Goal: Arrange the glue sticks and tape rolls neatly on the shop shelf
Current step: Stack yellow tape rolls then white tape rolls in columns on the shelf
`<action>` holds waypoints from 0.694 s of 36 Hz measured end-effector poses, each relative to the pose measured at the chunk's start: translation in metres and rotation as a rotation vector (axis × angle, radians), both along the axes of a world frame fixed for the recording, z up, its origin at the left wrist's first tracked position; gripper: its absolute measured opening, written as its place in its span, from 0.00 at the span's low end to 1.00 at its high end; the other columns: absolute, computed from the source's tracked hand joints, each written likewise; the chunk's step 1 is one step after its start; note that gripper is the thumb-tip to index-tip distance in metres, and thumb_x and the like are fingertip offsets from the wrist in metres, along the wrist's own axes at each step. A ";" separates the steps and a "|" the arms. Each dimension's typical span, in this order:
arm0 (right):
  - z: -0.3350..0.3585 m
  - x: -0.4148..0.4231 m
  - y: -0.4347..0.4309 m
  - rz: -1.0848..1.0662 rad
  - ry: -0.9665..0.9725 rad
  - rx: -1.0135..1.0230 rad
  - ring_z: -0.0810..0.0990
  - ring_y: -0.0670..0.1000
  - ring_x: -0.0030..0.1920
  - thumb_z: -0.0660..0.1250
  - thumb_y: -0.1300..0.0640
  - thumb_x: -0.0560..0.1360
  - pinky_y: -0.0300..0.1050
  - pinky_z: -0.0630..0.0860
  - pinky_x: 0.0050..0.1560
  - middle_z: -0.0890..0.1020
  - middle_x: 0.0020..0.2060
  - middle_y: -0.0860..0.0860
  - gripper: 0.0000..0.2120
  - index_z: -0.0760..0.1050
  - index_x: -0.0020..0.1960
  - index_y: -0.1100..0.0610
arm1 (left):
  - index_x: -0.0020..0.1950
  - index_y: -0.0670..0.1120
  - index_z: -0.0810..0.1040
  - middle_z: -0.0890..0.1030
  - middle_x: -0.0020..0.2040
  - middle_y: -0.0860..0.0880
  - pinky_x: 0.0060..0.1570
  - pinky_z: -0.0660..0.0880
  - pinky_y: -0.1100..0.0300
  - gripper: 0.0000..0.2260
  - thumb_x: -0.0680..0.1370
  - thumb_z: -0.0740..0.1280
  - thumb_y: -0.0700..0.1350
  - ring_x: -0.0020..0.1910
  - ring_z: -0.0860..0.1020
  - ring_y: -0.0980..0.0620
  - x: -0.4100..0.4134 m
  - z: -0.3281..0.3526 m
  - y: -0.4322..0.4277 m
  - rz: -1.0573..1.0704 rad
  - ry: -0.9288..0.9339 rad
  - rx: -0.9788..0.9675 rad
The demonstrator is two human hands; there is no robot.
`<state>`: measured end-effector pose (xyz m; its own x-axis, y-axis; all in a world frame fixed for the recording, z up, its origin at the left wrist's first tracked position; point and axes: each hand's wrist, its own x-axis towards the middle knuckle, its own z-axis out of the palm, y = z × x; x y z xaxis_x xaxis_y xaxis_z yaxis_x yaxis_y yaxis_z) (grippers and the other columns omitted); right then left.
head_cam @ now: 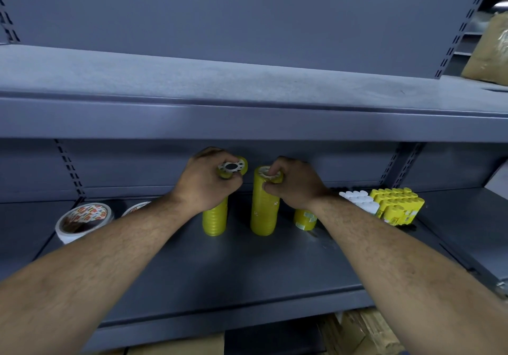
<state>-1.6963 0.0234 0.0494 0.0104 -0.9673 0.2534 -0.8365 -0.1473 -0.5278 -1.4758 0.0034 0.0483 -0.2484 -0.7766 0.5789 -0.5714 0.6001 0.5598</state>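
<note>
A: Head view first. Which way from the hands to the tape?
B: Straight down. Left hand point(211, 180) clenched round the upper end of the left tape stack point(215, 217). Right hand point(292, 185) pinching the top of the middle tape stack point(263, 209) with curled fingers.
A: Long axes?
B: Both vertical, standing on the shelf point(247, 266), near each other but apart. Top roll point(232, 166) under the left hand tipped, core facing the camera. Lifted off or merely askew, cannot tell.
A: Neighbours?
B: Short tape stack point(304, 218) just right of the middle one, partly hidden behind the right forearm. Glue sticks point(395, 206) farther right, packed in a block. Wide tape rolls point(82, 218) lying well to the left.
A: Nearer hand for each?
B: Left for the left column, right for the middle. No crossing needed.
A: Next move?
B: Probably squaring that tipped roll onto its column, then closing the gap sideways. Calls for a steady downward press along the axis; risks toppling if steered only from the top
</note>
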 end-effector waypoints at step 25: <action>0.009 -0.033 0.013 -0.097 -0.199 0.074 0.76 0.48 0.66 0.74 0.63 0.71 0.35 0.71 0.56 0.77 0.66 0.49 0.32 0.70 0.72 0.53 | 0.50 0.55 0.84 0.81 0.44 0.61 0.45 0.71 0.74 0.09 0.70 0.76 0.49 0.46 0.76 0.66 -0.050 0.015 -0.009 -0.115 -0.025 0.095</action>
<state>-1.7289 0.0360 0.0588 -0.1268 -0.9773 0.1698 -0.7229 -0.0262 -0.6904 -1.5258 -0.0057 0.0629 -0.3521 -0.7931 0.4970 -0.5168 0.6075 0.6033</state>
